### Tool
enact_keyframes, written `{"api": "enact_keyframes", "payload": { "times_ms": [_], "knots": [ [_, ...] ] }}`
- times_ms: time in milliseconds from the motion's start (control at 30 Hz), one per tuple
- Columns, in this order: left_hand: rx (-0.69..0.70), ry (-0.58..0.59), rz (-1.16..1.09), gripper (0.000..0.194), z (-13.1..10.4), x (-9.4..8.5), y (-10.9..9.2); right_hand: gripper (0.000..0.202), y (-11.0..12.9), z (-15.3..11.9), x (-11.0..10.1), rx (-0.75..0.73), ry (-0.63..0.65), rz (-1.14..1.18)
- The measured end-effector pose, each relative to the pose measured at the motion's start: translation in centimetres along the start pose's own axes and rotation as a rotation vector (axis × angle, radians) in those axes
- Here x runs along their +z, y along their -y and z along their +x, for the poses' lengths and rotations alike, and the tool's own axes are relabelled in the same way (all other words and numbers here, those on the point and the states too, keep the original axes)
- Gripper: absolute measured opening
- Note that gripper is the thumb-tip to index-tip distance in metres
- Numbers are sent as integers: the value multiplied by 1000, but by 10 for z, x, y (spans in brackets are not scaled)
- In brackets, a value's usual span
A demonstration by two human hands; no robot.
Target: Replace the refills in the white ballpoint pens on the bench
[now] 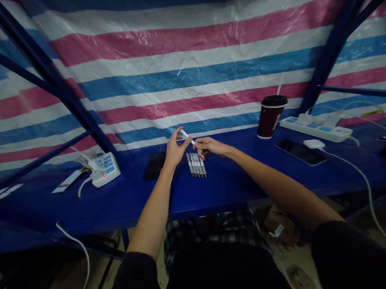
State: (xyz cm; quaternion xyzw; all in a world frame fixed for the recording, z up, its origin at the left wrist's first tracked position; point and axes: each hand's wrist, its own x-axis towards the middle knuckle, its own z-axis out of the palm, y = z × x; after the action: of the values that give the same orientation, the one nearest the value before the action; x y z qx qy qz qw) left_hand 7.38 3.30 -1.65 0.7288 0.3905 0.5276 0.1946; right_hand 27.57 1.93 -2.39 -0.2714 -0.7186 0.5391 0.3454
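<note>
A white pen [188,136] is held at a slant between my two hands, above the blue table. My left hand [175,147] grips its upper end between thumb and fingers. The lower end is pinched by my right hand [209,147], whose fingers hide part of it. Just below the hands, several similar pens [197,166] with white and grey barrels lie side by side in a row. A dark flat object [153,165], blurred out, lies left of them beside my left wrist.
On the right stand a dark red lidded cup [269,119] with a straw, a power strip [318,128], a phone [300,151] and a white charger [314,144]. Another power strip [106,169] is at left. Blue metal posts [330,46] frame a striped sheet [189,71] behind the table [215,193].
</note>
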Motion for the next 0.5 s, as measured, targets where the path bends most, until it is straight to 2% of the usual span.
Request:
{"api": "enact_keyframes", "payload": {
  "times_ms": [133, 233, 333, 400, 500],
  "knots": [
    [-46, 81, -148, 67, 2, 5, 3, 24, 6, -2, 2, 21, -7, 19],
    [-72, 94, -255, 75, 3, 3, 3, 30, 15, -4, 6, 38, 9, 87],
    [-126, 81, -281, 75, 4, -8, 3, 35, 19, -3, 6, 75, 16, 88],
    [-154, 77, -239, 77, 3, -17, -1, 35, 17, -1, 2, 83, -40, 41],
    [-57, -22, -99, 77, -6, -32, -17, 35, 10, 3, -10, 65, -146, -25]
  ]
}}
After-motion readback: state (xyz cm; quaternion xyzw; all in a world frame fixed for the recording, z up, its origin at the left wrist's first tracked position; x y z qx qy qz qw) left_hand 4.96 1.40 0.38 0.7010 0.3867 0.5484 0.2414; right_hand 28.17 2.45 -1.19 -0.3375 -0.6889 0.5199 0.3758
